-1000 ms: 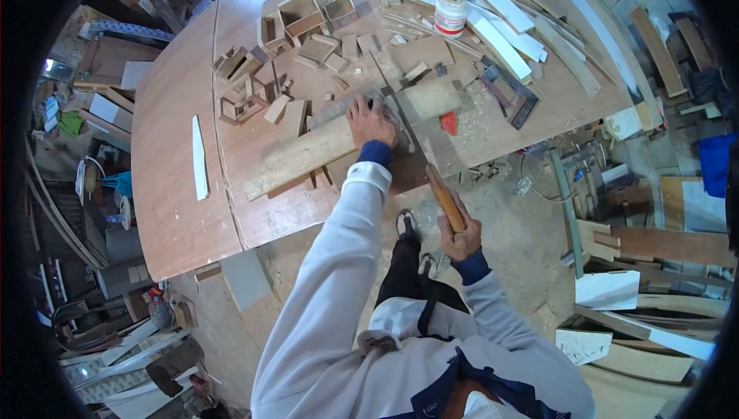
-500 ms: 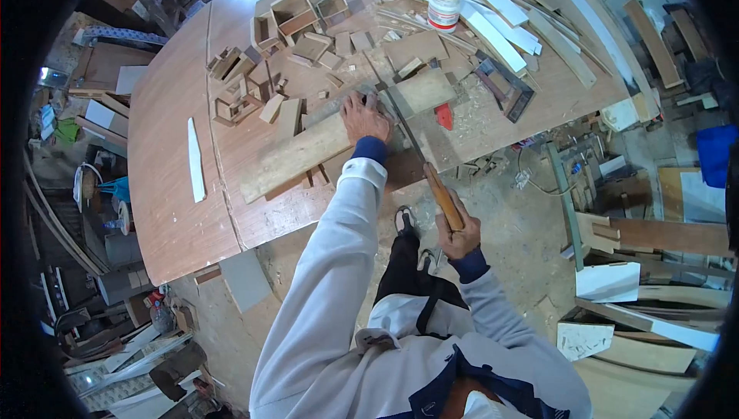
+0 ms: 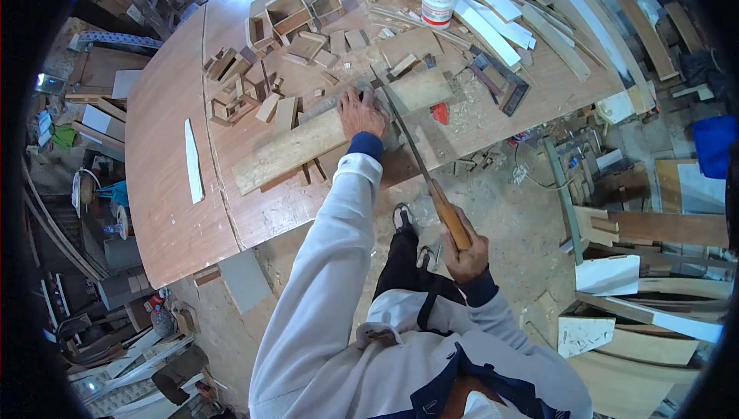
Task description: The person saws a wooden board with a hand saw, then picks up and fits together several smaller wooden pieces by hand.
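A long pale wooden plank (image 3: 289, 156) lies slantwise over the work table, propped on pieces underneath. My left hand (image 3: 363, 117) presses on it, its fingers curled over the far edge. Gripped in my right hand (image 3: 467, 256), in front of the table edge, is the wooden handle of a handsaw (image 3: 412, 140). Its narrow blade crosses the plank just right of my left hand. A red piece (image 3: 439, 113) lies near the plank's right end. Small wooden blocks (image 3: 286, 113) sit behind the plank.
Small open wooden boxes (image 3: 291, 15) stand at the back of the table (image 3: 165, 188). A white jar (image 3: 437, 7) holding brushes is beside long white strips (image 3: 486, 30). A dark frame (image 3: 514, 96) lies to the right. Stacked boards (image 3: 654, 230) crowd the floor on the right.
My right hand has drawn the saw back toward my body, and the blade has slid across the plank. My left hand stays on the plank. The whole view has shifted slightly.
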`<control>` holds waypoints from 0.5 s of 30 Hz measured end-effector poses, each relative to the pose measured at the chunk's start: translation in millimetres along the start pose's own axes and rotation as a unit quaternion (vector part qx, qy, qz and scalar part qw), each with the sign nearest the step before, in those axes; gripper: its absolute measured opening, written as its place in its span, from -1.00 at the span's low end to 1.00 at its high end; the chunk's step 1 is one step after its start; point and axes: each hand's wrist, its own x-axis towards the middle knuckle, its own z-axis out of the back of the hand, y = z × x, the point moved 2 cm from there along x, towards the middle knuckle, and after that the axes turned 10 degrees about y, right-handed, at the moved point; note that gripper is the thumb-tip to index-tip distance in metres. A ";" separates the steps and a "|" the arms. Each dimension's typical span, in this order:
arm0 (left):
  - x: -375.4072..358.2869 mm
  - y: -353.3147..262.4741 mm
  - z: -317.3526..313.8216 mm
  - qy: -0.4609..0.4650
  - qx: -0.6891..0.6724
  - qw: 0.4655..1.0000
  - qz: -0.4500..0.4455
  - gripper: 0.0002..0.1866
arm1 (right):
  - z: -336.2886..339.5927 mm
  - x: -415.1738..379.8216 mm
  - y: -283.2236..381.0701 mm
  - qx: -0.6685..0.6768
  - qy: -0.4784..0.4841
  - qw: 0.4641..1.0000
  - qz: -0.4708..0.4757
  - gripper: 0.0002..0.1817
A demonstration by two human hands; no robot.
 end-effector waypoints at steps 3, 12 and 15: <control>-0.3 3.1 -3.5 -0.043 0.010 0.999 -0.019 -0.73 | -7.2 16.6 6.7 0.000 0.025 0.995 -0.093 -0.50; -2.3 0.1 -3.4 -0.056 0.005 0.998 -0.003 -0.72 | -15.7 3.4 -14.6 0.025 0.022 0.998 -0.054 -0.44; 0.7 -3.3 -1.5 -0.036 -0.009 0.999 0.005 -0.72 | -13.4 1.5 -16.5 0.037 0.060 0.993 -0.092 -0.44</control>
